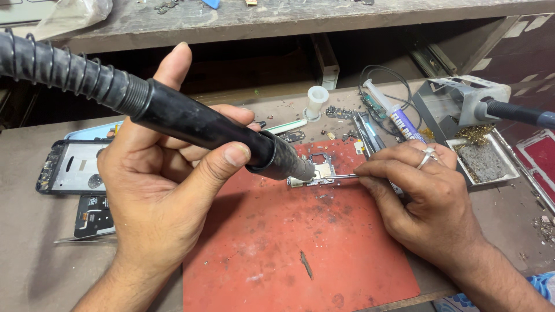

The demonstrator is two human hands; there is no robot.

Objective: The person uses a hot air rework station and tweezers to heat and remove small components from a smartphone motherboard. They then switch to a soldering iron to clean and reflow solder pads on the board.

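My left hand (165, 190) grips a black hot-air wand (202, 124) with a ribbed hose, its nozzle aimed down at a small circuit board (319, 170) on a red work mat (300, 254). My right hand (425, 190), with a ring on one finger, pinches metal tweezers (342, 176) whose tips touch the board's right edge. The board lies flat near the mat's far edge.
A phone frame (69, 166) and a dark flat part (92, 216) lie at left. A syringe tube (393, 112), a white cap (317, 98), small parts and a metal iron stand (462, 110) with tray sit at the back right. A shelf overhangs behind.
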